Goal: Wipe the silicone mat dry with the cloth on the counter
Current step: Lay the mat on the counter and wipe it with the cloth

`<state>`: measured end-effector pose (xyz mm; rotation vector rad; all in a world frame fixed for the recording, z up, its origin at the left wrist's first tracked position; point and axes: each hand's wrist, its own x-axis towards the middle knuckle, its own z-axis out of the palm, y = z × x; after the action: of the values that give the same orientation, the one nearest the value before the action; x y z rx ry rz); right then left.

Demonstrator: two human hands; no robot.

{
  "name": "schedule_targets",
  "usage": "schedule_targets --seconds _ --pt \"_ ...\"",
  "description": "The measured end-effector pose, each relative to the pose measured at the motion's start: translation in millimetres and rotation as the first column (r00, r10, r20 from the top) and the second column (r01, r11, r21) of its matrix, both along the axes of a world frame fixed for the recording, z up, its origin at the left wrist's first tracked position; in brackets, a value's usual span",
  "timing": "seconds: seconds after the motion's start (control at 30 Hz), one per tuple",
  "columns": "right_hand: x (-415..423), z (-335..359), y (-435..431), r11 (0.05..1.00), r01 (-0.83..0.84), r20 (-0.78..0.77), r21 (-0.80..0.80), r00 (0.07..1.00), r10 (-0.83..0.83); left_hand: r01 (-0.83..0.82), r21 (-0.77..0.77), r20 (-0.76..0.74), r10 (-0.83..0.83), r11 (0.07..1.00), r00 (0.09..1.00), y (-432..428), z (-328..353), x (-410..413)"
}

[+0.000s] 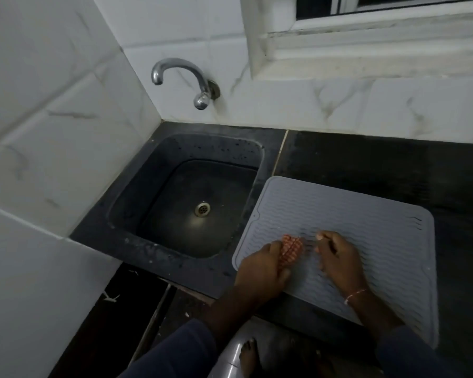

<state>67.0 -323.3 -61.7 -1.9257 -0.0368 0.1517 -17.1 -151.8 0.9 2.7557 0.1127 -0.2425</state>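
A grey silicone mat (366,241) with wavy ridges lies flat on the black counter (380,156), just right of the sink (137,214). Its left edge runs along the sink's right rim, and its near right corner reaches the front edge of the counter.

The left hand (262,268) is over the near left corner of the mat. Its fingers are curled closed around a small bunched cloth (291,249), red-orange with a checked pattern. The cloth sticks out past the fingers and rests against the mat surface, close to the mat's left edge.

The right hand (339,257) is on the mat just beside the cloth, toward the middle of the near half. Its fingers are bent and close together, fingertips pointing down to the ridges. It seems to hold nothing, but this part is a little blurred, so I cannot tell if the fingertips pinch a thread of the cloth. A thin red and white thread bracelet (355,295) is on the right wrist. Both forearms come out of dark blue sleeves (180,353).

The sink is dark and has a metal drain (202,208) in the middle. A chrome tap (186,80) is fixed to the white marbled wall tiles (52,105) above its far edge. A bare foot (249,356) shows on the floor under the counter's front edge.
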Motion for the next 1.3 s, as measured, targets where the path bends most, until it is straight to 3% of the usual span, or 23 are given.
schedule_targets --seconds 0.17,0.3,0.4,0.53,0.63,0.73,0.83,0.9,0.97,1.07,1.2,1.3 --pt "-2 -2 -3 1.0 -0.03 0.091 0.01 0.995 0.029 0.014 0.126 -0.075 -0.004 0.992 0.997 -40 -24 -1" --pt "-1 -4 -8 0.997 -0.077 0.099 0.01 0.992 0.075 -0.051 0.297 0.112 0.018 0.953 0.994 -45 -37 2" --pt "-6 -5 -16 1.0 -0.014 0.195 -0.013 0.981 0.016 -0.089 0.337 0.029 0.085 0.937 0.996 -49 -42 3" --pt "-7 -14 -29 0.984 0.051 0.478 -0.169 0.878 0.037 -0.092 0.254 0.026 0.088 0.963 0.996 -51 -46 4" --pt "-3 -21 -25 0.951 0.045 0.458 -0.306 0.883 0.105 -0.053 0.19 0.002 0.053 0.98 0.999 -32 -41 14" --pt "-3 -29 -25 0.914 0.028 0.412 -0.405 0.898 0.155 -0.291 0.099 0.037 0.289 0.952 0.957 0 -34 22" --pt "-4 -25 -23 0.932 -0.004 0.368 -0.361 0.918 0.147 -0.467 -0.009 0.059 0.467 0.884 0.882 20 -33 25" --pt "-6 -21 -24 0.968 0.0 0.36 -0.251 0.928 0.093 -0.38 -0.117 0.125 0.394 0.917 0.911 6 -31 21" --pt "-6 -12 -27 0.997 0.037 0.269 -0.065 0.963 -0.019 -0.167 -0.234 0.136 0.202 0.958 0.97 -33 -31 16" --pt "-5 -3 -32 0.991 0.078 0.154 0.112 0.983 -0.095 0.128 -0.166 0.036 -0.123 0.978 0.992 -95 -34 7" --pt "-7 -5 -32 0.994 0.074 0.206 0.086 0.974 -0.09 0.167 0.078 -0.005 -0.167 0.983 0.986 -71 -40 12" --pt "-8 -5 -28 0.998 0.063 0.236 0.003 0.97 -0.062 -0.032 0.057 0.01 0.031 0.998 0.999 -7 -40 9"
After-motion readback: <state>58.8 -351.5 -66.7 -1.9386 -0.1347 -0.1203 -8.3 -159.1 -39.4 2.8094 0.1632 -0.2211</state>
